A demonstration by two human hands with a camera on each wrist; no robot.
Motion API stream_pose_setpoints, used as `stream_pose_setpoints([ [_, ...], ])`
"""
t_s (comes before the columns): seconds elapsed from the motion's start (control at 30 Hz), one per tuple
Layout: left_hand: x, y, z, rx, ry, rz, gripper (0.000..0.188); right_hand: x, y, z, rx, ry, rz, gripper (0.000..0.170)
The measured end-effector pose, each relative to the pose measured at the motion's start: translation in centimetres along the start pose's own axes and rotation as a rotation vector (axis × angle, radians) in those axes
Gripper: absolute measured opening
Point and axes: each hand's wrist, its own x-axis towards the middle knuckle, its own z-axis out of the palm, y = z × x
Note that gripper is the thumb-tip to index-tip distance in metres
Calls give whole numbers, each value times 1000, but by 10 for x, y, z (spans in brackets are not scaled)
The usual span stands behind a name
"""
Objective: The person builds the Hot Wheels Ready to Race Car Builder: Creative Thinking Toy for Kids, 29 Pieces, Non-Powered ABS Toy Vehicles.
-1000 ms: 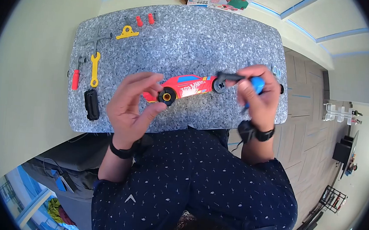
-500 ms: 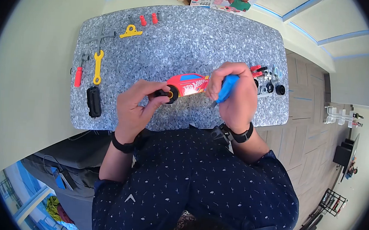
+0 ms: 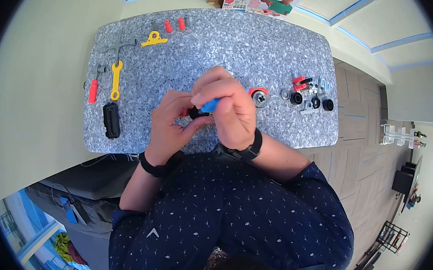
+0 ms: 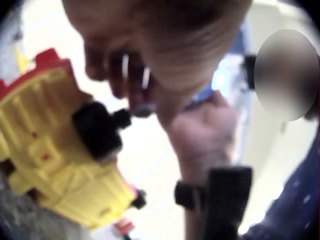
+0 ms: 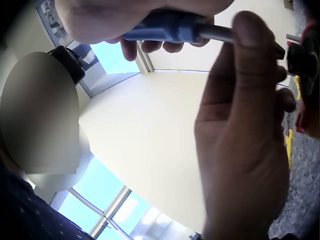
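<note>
My right hand [image 3: 230, 111] grips the blue handle of a screwdriver [image 5: 172, 27], whose grey shaft points toward the toy car's black wheel [image 5: 302, 60]. Thumb and fingers of my left hand [image 3: 169, 126] curl round that shaft near its tip, close beside the wheel. A short black stub sticks out of the wheel. The red toy car [image 3: 252, 91] lies on its side, mostly hidden under both hands in the head view. Its yellow underside [image 4: 50, 145] shows in the left wrist view. At its other end a grey wheel [image 3: 260, 99] faces up.
On the speckled table [image 3: 253, 42], small wheels and parts [image 3: 312, 94] lie right. At left are a yellow wrench [image 3: 116, 80], a grey cross-shaped tool [image 3: 117, 43], a red-handled hammer [image 3: 93, 91], a black part [image 3: 111, 120] and a yellow bracket [image 3: 154, 39]. A box [image 3: 263, 0] stands behind.
My right hand has swung left with the screwdriver, from the car's right end to the black wheel. My left hand has moved slightly right and closed in from a loose spread.
</note>
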Motion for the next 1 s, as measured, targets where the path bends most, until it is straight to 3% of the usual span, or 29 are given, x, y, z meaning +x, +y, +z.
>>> stream_pose_setpoints([
  [0.1, -4, -17, 5, -8, 59, 62, 34, -5, 11, -2, -73, -82, 15, 45],
  [0.27, -7, -21, -3, -28, -3, 43, 27, 19, -13, -19, -166, -282, 68, 31],
  [0.47, -7, -25, 1, -214, -62, -76, 30, 21, -23, -18, -388, -212, 38, 39],
  [0.6, -10, -36, -10, -163, -164, -44, 34, 21, -17, -27, -323, -257, 48, 48],
  [0.8, -9, -27, 8, -433, -7, -159, 38, 20, -28, -25, -475, -269, 90, 50],
  [0.9, -9, -32, -3, -284, -119, -77, 41, 19, -18, -25, -368, -255, 60, 52],
  [1.0, -11, -31, -2, -343, -132, -113, 42, 15, -17, -36, -383, -291, 38, 50],
])
